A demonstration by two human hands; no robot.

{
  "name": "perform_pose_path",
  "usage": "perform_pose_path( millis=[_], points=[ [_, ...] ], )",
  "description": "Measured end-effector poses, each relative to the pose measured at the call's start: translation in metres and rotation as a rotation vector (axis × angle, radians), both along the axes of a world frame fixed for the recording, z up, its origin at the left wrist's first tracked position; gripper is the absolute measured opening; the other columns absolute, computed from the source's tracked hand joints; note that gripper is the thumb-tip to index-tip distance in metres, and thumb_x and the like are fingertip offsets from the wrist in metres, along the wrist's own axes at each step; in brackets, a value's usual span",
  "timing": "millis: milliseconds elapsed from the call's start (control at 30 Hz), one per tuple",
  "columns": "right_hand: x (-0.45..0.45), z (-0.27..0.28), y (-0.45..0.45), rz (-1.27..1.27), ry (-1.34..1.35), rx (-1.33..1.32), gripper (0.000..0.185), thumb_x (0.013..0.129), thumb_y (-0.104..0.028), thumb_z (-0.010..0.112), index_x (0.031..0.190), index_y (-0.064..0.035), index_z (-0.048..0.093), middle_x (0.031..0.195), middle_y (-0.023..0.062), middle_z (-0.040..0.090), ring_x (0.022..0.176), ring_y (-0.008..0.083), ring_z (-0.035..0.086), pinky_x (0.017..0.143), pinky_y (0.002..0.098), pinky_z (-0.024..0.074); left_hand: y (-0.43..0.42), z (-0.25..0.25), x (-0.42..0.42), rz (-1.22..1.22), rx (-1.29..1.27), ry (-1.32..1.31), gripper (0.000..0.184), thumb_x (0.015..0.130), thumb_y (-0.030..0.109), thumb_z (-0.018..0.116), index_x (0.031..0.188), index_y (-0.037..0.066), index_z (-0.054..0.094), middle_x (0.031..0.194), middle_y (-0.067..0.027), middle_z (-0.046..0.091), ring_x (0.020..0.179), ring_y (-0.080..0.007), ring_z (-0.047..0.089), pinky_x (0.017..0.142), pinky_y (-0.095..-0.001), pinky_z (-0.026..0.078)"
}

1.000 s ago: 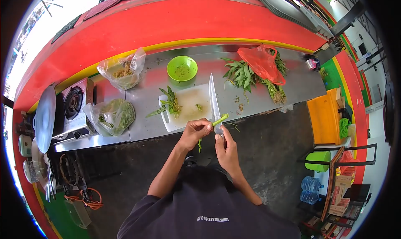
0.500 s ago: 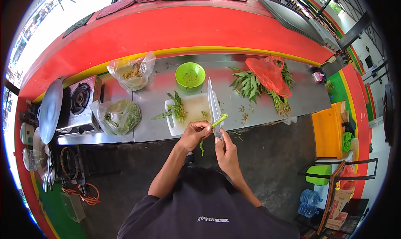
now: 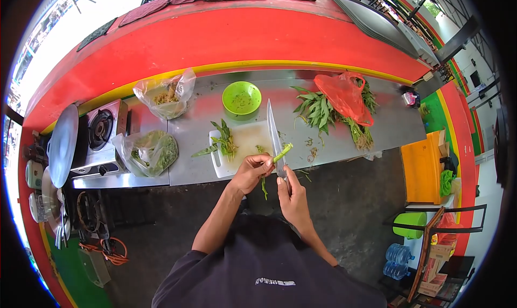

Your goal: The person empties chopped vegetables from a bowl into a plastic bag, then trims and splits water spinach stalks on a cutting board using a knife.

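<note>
My left hand [image 3: 252, 173] is closed around a green vegetable stem [image 3: 283, 152], whose pale end sticks out to the right past the blade. A leafy strip of it dangles below the fingers. In my right hand [image 3: 291, 194] is the handle of a long knife [image 3: 274, 127], its blade pointing up and away from me, beside the stem. Beyond the hands lies a white cutting board [image 3: 249, 138], overlapping the counter's near part. Leafy green sprigs [image 3: 225, 141] rest on its left side, with a small green scrap near its middle.
A green bowl [image 3: 242, 98] with bits inside stands behind the board. Clear plastic bags [image 3: 148, 153] of greens lie left, near a gas stove [image 3: 101, 138]. Leafy bunches [image 3: 318, 106] under a red plastic bag [image 3: 344, 98] lie right on the metal counter [image 3: 199, 103].
The view has shifted slightly, so the counter items sit a little further left. Both hands keep nearly the same pose, still holding the stem and knife.
</note>
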State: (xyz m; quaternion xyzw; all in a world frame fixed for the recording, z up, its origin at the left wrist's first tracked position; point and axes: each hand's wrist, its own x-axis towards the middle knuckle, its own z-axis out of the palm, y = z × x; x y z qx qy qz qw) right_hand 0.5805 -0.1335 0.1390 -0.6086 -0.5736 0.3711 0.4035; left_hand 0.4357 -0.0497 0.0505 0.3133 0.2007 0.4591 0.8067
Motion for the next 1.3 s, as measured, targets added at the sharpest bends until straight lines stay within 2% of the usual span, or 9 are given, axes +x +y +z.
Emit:
perform_pose_path(
  millis=[67,200,400,467,600,667,800,867,1300],
  points=[
    [0.0,0.002,0.0,0.02,0.012,-0.012,0.041,0.103,-0.014,0.055,0.135,0.0101,0.051,0.061,0.0088,0.044,0.055,0.0092,0.039,0.051,0.0313,0.0361,0.002,0.003,0.001,0.043,-0.088,-0.037,0.016,0.099,0.017,0.067,0.092,0.002,0.07,0.081,0.0001,0.057,0.07,-0.0099,0.047,0.065,-0.0261,0.039],
    [-0.001,-0.004,-0.001,0.035,0.027,-0.007,0.041,0.103,-0.014,0.055,0.135,0.0097,0.051,0.061,0.0078,0.045,0.055,0.0091,0.04,0.051,0.031,0.0361,0.008,0.002,-0.007,0.035,-0.039,-0.027,0.015,0.098,0.017,0.068,0.093,0.003,0.07,0.081,-0.0001,0.058,0.072,-0.0103,0.048,0.067,-0.0258,0.041],
    [-0.005,-0.009,-0.003,0.05,0.06,-0.033,0.041,0.103,-0.015,0.056,0.136,0.0087,0.051,0.062,0.0049,0.041,0.055,0.0076,0.036,0.05,0.0299,0.0334,0.011,-0.004,-0.026,-0.115,-0.065,-0.043,0.013,0.096,0.019,0.071,0.095,0.005,0.071,0.083,-0.0004,0.062,0.073,-0.0099,0.051,0.067,-0.026,0.042],
    [-0.006,-0.013,-0.002,0.052,0.094,-0.031,0.042,0.104,-0.016,0.056,0.139,0.0061,0.05,0.065,-0.0034,0.046,0.056,0.0028,0.041,0.05,0.0234,0.0349,0.01,0.0,-0.03,-0.152,0.047,0.1,0.015,0.096,0.02,0.072,0.096,0.006,0.071,0.085,-0.0008,0.063,0.073,-0.0098,0.052,0.068,-0.0262,0.043],
    [-0.007,-0.013,0.007,0.05,0.088,-0.026,0.043,0.103,-0.016,0.056,0.14,0.0063,0.05,0.064,-0.0036,0.047,0.055,0.0026,0.043,0.05,0.0232,0.0355,0.0,0.006,-0.021,-0.132,0.004,0.096,0.016,0.097,0.021,0.07,0.097,0.005,0.072,0.086,-0.0008,0.064,0.074,-0.0092,0.053,0.068,-0.026,0.043],
    [-0.008,-0.017,0.01,0.013,0.122,0.03,0.042,0.103,-0.015,0.056,0.138,0.0067,0.05,0.063,0.0009,0.038,0.055,0.006,0.034,0.049,0.0288,0.0312,-0.005,0.005,-0.014,-0.01,-0.076,0.04,0.018,0.098,0.022,0.069,0.098,0.004,0.072,0.085,-0.0005,0.064,0.074,-0.0083,0.053,0.068,-0.0257,0.044],
    [-0.009,-0.019,0.011,0.022,0.137,-0.009,0.043,0.102,-0.015,0.056,0.139,0.0067,0.05,0.063,0.0009,0.038,0.056,0.006,0.034,0.049,0.0287,0.0313,-0.011,-0.004,-0.013,0.034,-0.094,0.045,0.02,0.099,0.022,0.068,0.097,0.003,0.072,0.084,-0.0002,0.064,0.075,-0.0078,0.053,0.067,-0.0248,0.044],
    [-0.008,-0.024,0.01,0.065,0.102,-0.008,0.043,0.103,-0.017,0.056,0.139,0.0073,0.05,0.063,-0.0046,0.046,0.054,0.002,0.041,0.049,0.0228,0.0344,-0.015,-0.006,-0.015,0.075,-0.074,0.076,0.02,0.1,0.021,0.067,0.096,0.002,0.071,0.083,-0.0007,0.064,0.073,-0.0083,0.053,0.066,-0.0246,0.043],
    [-0.006,-0.022,-0.014,0.048,0.058,-0.019,0.039,0.103,-0.015,0.057,0.135,0.0074,0.053,0.067,-0.0026,0.042,0.058,0.0034,0.035,0.051,0.0251,0.0312,-0.017,-0.018,-0.006,0.133,-0.091,-0.063,0.017,0.1,0.016,0.066,0.091,0.002,0.071,0.08,-0.0018,0.062,0.069,-0.0089,0.048,0.061,-0.0245,0.039]
  ],
)
